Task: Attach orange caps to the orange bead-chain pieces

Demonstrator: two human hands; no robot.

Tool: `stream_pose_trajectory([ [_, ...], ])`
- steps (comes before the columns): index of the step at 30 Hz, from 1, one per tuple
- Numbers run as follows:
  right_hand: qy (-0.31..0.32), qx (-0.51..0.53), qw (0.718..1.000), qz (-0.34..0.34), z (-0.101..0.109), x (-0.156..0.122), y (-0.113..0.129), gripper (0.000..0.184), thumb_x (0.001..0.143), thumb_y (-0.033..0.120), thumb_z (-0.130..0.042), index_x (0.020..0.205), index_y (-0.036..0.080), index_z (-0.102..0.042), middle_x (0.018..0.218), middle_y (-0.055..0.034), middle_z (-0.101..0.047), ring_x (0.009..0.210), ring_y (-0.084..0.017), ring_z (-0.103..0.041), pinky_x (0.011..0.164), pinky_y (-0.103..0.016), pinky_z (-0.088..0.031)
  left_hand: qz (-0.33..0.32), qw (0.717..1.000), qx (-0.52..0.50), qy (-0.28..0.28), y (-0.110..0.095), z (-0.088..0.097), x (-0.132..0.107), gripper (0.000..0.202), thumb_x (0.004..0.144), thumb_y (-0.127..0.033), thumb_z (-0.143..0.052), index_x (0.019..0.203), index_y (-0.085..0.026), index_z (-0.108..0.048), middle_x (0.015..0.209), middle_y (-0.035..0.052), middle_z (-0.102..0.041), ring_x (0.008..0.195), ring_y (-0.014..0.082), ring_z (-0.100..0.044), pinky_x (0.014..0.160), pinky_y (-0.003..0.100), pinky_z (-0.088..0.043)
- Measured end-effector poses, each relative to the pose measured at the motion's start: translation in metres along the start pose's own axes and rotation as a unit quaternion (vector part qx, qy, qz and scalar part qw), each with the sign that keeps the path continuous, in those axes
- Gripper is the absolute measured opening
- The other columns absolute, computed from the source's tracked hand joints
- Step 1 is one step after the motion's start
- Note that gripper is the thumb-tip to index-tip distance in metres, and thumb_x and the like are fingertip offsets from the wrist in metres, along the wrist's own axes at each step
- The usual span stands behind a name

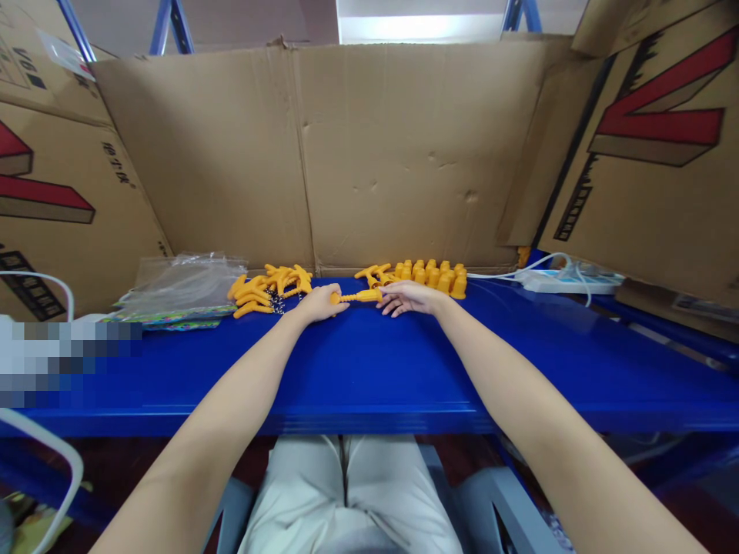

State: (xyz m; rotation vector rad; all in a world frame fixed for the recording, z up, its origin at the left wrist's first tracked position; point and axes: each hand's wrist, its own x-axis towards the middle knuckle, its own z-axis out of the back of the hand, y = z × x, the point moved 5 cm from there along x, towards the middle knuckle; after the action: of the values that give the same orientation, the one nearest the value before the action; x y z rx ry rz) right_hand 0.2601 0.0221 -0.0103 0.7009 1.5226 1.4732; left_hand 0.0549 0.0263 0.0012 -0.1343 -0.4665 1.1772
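Observation:
My left hand [321,304] is closed around the handle of a yellow T-handled screw piece. Its spiral shaft [348,298] points right and ends in a yellow cap [368,295]. At the cap's far end is my right hand [409,297], its fingers loosely apart and the fingertips at or against the cap. To the left of my left hand lies a pile of yellow T-shaped handles [254,294], with small dark chains among them. Just behind my right hand are a few more yellow T-handled pieces [374,274] and several yellow caps [443,278] standing in rows.
Clear plastic bags [185,285] lie stacked at the left of the blue table [358,362]. A white power strip [569,281] with cables sits at the right. Cardboard [404,154] walls off the back, and printed boxes [663,169] stand at both sides.

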Motion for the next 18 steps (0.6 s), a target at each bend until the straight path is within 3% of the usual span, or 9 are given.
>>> stream_pose_trajectory([
  [18, -0.042, -0.054, 0.997, -0.03, -0.0017, 0.007, -0.0027, 0.035, 0.096, 0.046, -0.042, 0.086, 0.015, -0.054, 0.06, -0.006, -0.068, 0.041, -0.01, -0.057, 0.037, -0.017, -0.044, -0.001, 1.0, 0.006, -0.001, 0.0007, -0.0011, 0.0004, 0.023, 0.073, -0.043, -0.062, 0.077, -0.023, -0.051, 0.061, -0.0034, -0.06, 0.062, 0.0167, -0.057, 0.058, 0.025, -0.034],
])
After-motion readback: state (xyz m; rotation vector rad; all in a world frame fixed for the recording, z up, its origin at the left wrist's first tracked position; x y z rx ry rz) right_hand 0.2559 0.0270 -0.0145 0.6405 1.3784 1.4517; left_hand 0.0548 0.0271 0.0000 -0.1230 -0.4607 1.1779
